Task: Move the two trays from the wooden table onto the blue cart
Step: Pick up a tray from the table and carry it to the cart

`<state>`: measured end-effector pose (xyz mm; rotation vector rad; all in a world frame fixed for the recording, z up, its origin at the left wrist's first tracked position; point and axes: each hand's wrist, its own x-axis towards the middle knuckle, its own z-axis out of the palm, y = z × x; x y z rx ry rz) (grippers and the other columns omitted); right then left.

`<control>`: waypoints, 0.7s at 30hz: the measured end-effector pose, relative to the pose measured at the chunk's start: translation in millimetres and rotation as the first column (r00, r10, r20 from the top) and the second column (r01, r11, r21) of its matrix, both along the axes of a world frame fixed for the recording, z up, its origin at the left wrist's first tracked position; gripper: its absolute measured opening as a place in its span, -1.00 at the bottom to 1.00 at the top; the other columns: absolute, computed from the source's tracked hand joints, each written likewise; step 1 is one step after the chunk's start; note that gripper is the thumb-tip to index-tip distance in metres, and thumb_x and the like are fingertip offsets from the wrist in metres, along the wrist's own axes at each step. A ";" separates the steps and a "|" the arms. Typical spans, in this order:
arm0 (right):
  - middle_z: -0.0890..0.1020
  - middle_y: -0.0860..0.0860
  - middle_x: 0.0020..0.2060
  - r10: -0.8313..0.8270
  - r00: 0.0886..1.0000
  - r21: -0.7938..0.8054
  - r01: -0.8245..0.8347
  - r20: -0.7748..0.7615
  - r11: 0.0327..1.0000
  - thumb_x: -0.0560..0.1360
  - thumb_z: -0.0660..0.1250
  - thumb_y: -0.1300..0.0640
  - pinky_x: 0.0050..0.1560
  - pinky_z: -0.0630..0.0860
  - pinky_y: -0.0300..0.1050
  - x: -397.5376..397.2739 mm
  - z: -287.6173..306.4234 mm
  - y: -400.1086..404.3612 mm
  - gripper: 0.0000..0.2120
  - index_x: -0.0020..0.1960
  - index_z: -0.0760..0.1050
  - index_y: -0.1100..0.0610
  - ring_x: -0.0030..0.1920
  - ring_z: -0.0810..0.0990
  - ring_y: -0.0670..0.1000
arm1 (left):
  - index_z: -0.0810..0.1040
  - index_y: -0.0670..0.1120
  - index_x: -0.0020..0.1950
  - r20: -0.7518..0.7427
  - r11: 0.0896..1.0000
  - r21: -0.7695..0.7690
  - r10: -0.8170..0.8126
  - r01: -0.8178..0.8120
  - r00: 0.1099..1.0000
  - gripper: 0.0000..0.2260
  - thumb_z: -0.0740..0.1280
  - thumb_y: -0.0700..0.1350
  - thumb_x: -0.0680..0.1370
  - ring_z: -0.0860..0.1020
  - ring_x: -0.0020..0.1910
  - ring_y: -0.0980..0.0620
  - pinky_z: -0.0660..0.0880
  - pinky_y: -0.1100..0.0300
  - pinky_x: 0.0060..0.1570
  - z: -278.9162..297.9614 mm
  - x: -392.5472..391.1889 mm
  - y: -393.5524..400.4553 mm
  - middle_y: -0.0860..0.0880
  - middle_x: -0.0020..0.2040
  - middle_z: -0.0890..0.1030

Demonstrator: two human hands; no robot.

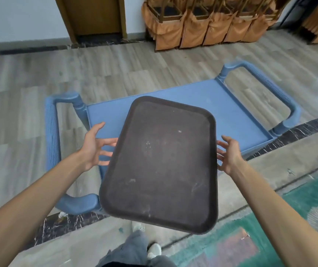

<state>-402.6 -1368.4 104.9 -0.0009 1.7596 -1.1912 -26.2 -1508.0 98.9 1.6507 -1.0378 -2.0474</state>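
Dark tray [162,162]: a brown-black rectangle with rounded corners, tilted, above the near edge of the blue cart [229,110].
Your left hand [94,147]: fingers spread wide, tips at the tray's left rim; whether they grip it, you cannot tell.
Your right hand [229,153]: also splayed open, fingertips at the right rim.
Cart: bare top, a ribbed handle at each end.
Background: wood-look floor, orange-skirted chairs [198,22].
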 end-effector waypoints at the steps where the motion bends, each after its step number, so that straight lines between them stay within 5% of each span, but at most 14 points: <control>1: 0.64 0.02 0.02 0.026 1.000 -0.003 -0.026 0.001 1.000 0.59 0.19 -0.13 -0.16 0.40 -0.01 1.9 -1.1 -15.0 -0.65 0.18 0.59 0.03 -0.03 0.56 0.03 | 0.67 -0.11 0.20 0.007 1.000 0.000 0.024 -0.024 1.000 -0.23 0.08 0.48 0.43 0.57 0.01 -0.14 0.46 -0.06 0.03 -0.5 3.2 -7.7 -0.06 0.14 0.56; 14: 0.64 0.04 0.13 0.224 0.974 0.039 -0.225 0.030 0.974 0.62 0.15 -0.13 0.05 0.44 0.12 42.7 -36.6 -172.2 -0.65 0.22 0.58 0.01 0.10 0.57 0.07 | 0.67 -0.09 0.17 0.091 0.959 -0.015 0.284 -0.284 0.955 -0.24 0.05 0.48 0.45 0.54 -0.01 -0.13 0.47 0.01 -0.02 -33.8 42.8 -96.4 -0.05 0.10 0.58; 21: 0.63 0.06 0.17 0.277 0.958 0.104 -0.283 0.070 0.953 0.61 0.16 -0.15 -0.07 0.47 0.08 55.1 -57.8 -195.7 -0.62 0.26 0.59 0.02 0.13 0.57 0.09 | 0.63 -0.07 0.08 0.177 0.916 0.025 0.391 -0.401 0.903 -0.36 0.00 0.39 0.56 0.54 -0.02 -0.10 0.41 0.04 -0.13 -44.3 46.5 -101.7 -0.04 0.11 0.59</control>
